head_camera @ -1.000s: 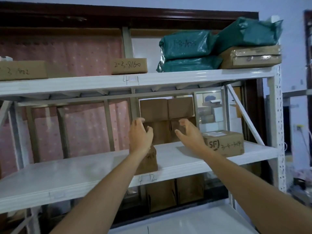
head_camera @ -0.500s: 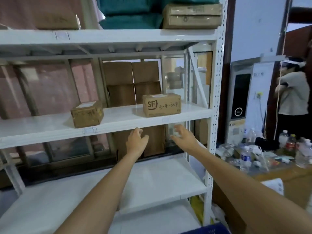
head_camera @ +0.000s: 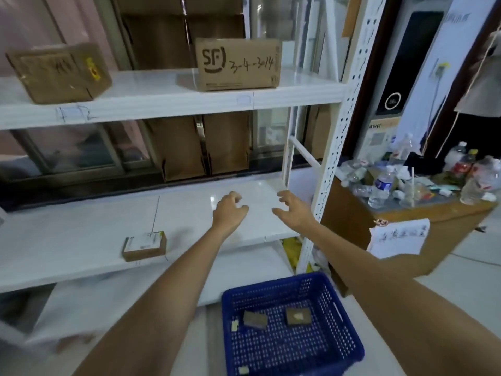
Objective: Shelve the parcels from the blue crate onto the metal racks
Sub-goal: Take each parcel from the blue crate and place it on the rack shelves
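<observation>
The blue crate (head_camera: 339, 321) sits on the floor at the bottom right, with two small brown parcels (head_camera: 254, 319) (head_camera: 298, 316) lying in it. My left hand (head_camera: 229, 211) and my right hand (head_camera: 294, 210) hover empty, fingers spread, above the lower white rack shelf (head_camera: 81, 234). A small flat parcel (head_camera: 144, 245) lies on that shelf to the left of my hands. On the shelf above stand a brown box (head_camera: 58, 73) at left and an SF-marked box (head_camera: 238, 63) near the right post.
The rack's perforated white upright (head_camera: 339, 126) stands just right of my right hand. A wooden counter (head_camera: 401, 234) crowded with several plastic bottles is at right, with a paper sheet (head_camera: 398, 240) hanging off it. Brown cartons (head_camera: 200, 147) stand behind the rack.
The view has swung down from the upper shelves to the lower shelf and crate. Both hands drew away from the brown box left on the shelf and dropped, empty.
</observation>
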{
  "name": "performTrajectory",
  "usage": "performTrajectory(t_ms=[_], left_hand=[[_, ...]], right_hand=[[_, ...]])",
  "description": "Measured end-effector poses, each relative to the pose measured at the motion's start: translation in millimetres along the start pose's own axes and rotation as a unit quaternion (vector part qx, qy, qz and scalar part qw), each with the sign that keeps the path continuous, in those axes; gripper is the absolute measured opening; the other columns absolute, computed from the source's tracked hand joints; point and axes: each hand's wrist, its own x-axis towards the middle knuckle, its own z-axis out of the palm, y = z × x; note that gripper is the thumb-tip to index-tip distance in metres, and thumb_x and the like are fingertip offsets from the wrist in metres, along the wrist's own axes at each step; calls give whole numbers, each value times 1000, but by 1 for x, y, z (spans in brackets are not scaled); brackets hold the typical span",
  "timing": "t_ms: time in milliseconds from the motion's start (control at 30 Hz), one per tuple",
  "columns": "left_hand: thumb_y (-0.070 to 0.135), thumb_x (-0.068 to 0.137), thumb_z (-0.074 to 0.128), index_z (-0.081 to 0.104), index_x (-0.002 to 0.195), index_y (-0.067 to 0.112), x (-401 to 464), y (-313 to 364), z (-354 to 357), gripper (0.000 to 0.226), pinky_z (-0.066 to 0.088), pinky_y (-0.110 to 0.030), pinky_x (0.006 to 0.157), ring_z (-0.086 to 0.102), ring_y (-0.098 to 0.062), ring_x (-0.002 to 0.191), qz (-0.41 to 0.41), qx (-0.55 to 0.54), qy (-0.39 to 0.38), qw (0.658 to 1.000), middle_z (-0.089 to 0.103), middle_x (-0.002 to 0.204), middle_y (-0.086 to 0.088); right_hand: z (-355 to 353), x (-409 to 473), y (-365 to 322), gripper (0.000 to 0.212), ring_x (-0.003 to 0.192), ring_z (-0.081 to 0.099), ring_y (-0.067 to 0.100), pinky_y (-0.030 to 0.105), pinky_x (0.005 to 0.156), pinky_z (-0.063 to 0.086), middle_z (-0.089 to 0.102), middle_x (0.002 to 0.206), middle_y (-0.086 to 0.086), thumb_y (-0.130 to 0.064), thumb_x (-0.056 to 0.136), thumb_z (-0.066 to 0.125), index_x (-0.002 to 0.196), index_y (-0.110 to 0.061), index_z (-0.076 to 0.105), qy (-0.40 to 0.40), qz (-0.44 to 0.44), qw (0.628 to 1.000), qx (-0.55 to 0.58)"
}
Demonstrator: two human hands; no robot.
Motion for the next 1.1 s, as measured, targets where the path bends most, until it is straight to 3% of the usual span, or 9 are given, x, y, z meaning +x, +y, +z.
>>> performTrajectory(t_ms=[200,700,833,967,1033,1100], left_hand=[[22,86,59,55,122,12,15,-54,64,38,44,-42,100,54,-25,116,-29,26,-45,998,57,128,-6],[22,86,59,54,124,12,0,-188,255,40,44,-38,100,54,-22,116,-187,30,-95,977,56,128,-6],[23,88,60,53,125,13,-3,-250,327,39,46,-33,89,55,-21,110,-200,34,-104,974,57,127,-5],[22,90,59,50,130,12,2,-340,402,42,49,-39,83,57,-24,102,-195,47,-125,972,57,126,-7],[19,91,57,52,122,10,6,-389,439,33,43,-34,64,54,-22,79,-190,64,-121,972,59,105,-9],[17,91,56,50,104,10,10,-436,473,16,33,-32,57,45,-19,67,-199,66,-104,972,52,87,-9]], right_hand=[[43,26,69,48,119,55,26,30,95,41,58,132,9,-27,91,63,135,-17,47,-44,50,998,-4],[159,33,284,50,123,52,25,31,94,43,53,139,7,-29,94,59,140,-16,44,-212,92,973,-21],[224,31,354,53,128,49,26,35,102,43,52,142,8,-31,93,61,141,-15,43,-225,93,970,-26],[308,39,431,57,131,47,27,42,106,43,44,149,7,-34,95,59,146,-19,37,-238,88,967,-31],[354,45,472,59,128,48,29,43,102,45,43,149,7,-36,95,59,147,-21,35,-242,86,966,-40],[399,51,510,59,122,51,31,42,92,48,44,147,9,-37,95,58,147,-21,35,-251,87,963,-52]])
